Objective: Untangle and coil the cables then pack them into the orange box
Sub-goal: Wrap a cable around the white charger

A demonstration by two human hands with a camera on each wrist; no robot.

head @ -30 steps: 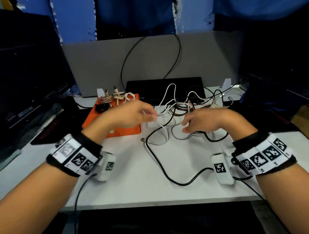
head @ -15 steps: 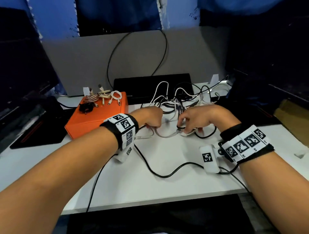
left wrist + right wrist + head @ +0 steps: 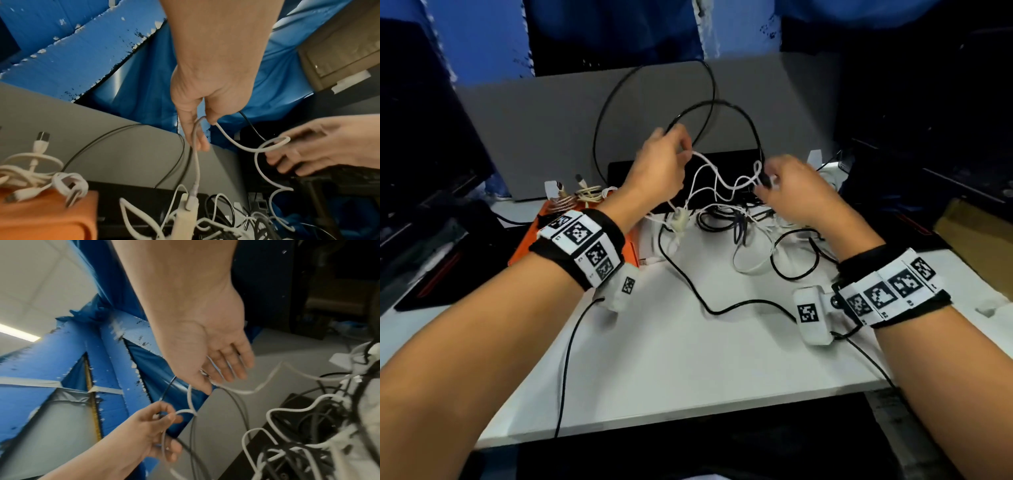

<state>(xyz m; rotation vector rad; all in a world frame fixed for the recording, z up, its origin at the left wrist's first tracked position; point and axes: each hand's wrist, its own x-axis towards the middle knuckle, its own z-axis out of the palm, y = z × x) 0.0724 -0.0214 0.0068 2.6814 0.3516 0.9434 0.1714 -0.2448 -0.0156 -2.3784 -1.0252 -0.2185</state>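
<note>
Two raised hands, left hand point(image 3: 659, 164) fingers pinching white cable point(image 3: 717, 176), right hand point(image 3: 796, 192) thumb and forefinger pinching its loop

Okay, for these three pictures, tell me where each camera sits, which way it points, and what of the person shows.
Head: worn on the head, facing forward and down at the white table; shows both forearms, left hand, right hand.
Left wrist: looks along the left hand, which pinches the white cable.
Right wrist: looks along the right hand, toward the cable tangle.
All share the white cable and both hands.
</note>
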